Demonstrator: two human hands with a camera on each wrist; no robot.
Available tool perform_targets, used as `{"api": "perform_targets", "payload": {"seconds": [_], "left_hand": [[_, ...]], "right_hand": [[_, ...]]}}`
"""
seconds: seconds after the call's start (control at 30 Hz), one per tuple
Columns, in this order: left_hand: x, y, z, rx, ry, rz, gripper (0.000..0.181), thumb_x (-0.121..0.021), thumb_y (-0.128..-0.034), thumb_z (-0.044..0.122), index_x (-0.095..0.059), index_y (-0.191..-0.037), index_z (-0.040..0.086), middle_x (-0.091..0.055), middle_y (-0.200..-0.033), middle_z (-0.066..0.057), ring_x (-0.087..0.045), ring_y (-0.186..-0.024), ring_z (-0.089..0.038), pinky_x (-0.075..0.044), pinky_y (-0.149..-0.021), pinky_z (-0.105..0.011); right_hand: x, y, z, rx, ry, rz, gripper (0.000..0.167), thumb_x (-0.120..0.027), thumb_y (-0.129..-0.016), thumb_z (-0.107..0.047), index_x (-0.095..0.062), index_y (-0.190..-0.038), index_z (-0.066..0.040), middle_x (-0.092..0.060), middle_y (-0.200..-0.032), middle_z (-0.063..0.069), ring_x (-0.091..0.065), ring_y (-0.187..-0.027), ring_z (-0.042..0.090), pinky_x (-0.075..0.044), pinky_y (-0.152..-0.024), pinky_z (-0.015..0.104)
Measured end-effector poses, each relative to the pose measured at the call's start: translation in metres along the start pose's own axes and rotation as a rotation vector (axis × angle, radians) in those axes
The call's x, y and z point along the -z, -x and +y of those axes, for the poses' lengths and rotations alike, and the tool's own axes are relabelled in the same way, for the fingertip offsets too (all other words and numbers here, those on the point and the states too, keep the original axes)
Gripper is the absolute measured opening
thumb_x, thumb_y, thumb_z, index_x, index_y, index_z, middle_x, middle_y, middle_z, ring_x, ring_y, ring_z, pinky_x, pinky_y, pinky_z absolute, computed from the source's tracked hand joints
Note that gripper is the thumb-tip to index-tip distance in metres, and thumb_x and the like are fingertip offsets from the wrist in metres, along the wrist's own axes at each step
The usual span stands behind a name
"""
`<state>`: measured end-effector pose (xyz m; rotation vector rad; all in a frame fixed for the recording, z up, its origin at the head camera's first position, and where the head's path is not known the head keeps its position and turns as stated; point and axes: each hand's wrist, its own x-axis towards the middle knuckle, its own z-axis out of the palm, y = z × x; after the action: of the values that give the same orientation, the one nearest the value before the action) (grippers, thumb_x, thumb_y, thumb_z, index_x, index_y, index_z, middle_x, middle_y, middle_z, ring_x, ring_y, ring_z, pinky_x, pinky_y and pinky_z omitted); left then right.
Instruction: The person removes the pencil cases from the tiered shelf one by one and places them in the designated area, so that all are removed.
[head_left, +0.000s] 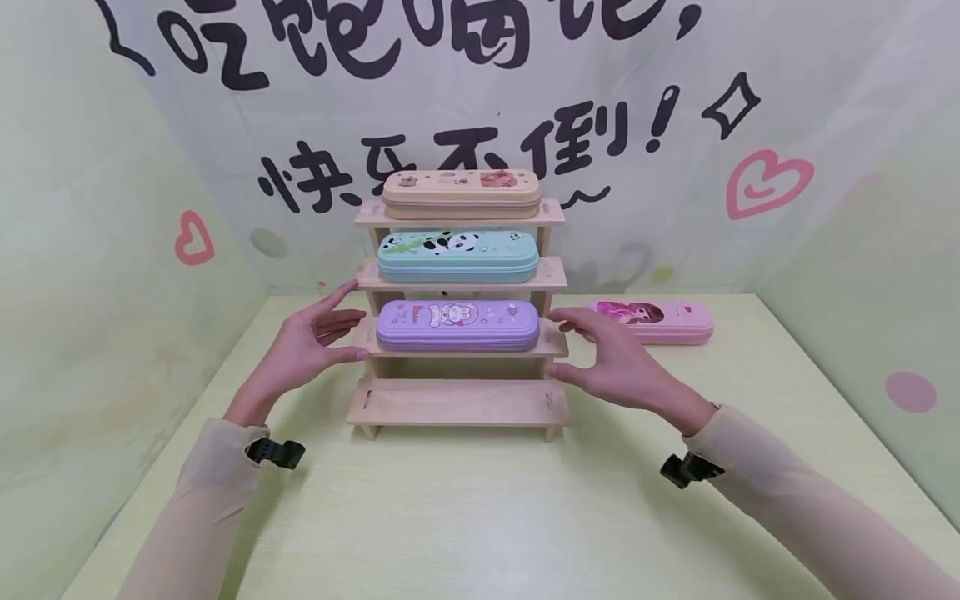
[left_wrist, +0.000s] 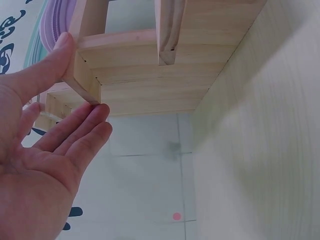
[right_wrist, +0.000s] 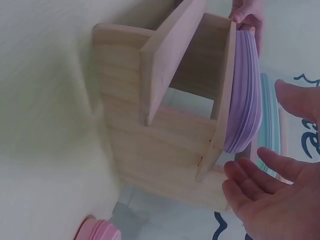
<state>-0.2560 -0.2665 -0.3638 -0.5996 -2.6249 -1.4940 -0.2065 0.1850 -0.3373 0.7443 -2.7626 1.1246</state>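
Where the beige left sleeve (head_left: 202, 492) ends, there's a black strap (head_left: 276, 452) at the wrist, then the left hand (head_left: 307, 342) at the left end of a four-step wooden rack (head_left: 457, 402). Left hand released: fingers extended, thumb apart from them, nothing grasped. Per left wrist view, the end of the second board from the bottom sits between thumb and fingers; thumb on the board's edge, fingertips at its corner.

Rack center: purple case (head_left: 457, 325), lying flat on that same board, long side across, cartoon figure on lid. Left thumb is just beside it; can't confirm contact. One step up and back: mint case (head_left: 457, 258), panda on lid. Top step: beige case (head_left: 461, 198), small printed figures. All three are stacked stepwise, roughly aligned.

Right hand (head_left: 615, 358) is at the rack's right end, beside the purple case. Also released, fingers loosely extended, thumb well apart, holding nothing. Can't tell whether its fingertips touch the board.

Further right, pink case (head_left: 682, 323) lies flat on the pale table (head_left: 450, 517), beyond the right hand and partly hidden by it. Right sleeve (head_left: 810, 500) matches the left, black strap at its cuff too.
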Motion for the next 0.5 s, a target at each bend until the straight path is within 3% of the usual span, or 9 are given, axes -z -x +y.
{"api": "perform_targets", "payload": {"seconds": [0.27,0.5], "left_hand": [[0.000,0.000,0.002,0.029,0.001,-0.012,0.102,-0.091,-0.0841,0.008,-0.036,-0.166,0.034,-0.062,-0.143,-0.022,-0.059,-0.134,-0.038,-0.049,-0.111,-0.040],[0.000,0.001,0.002,0.035,-0.003,-0.009,0.102,-0.091,-0.0843,0.008,-0.035,-0.166,0.034,-0.061,-0.144,-0.022,-0.058,-0.134,-0.038,-0.049,-0.111,-0.038]], "right_hand": [[-0.007,-0.020,-0.008,-0.006,0.016,-0.022,0.074,-0.085,-0.091,-0.030,-0.053,-0.153,-0.007,-0.051,-0.157,0.013,-0.052,-0.138,0.042,-0.044,-0.115,0.063],[-0.011,-0.036,-0.010,-0.032,0.028,-0.079,0.086,-0.083,-0.090,-0.040,-0.045,-0.158,-0.006,-0.053,-0.154,0.016,-0.056,-0.135,0.039,-0.046,-0.115,0.058]]}}
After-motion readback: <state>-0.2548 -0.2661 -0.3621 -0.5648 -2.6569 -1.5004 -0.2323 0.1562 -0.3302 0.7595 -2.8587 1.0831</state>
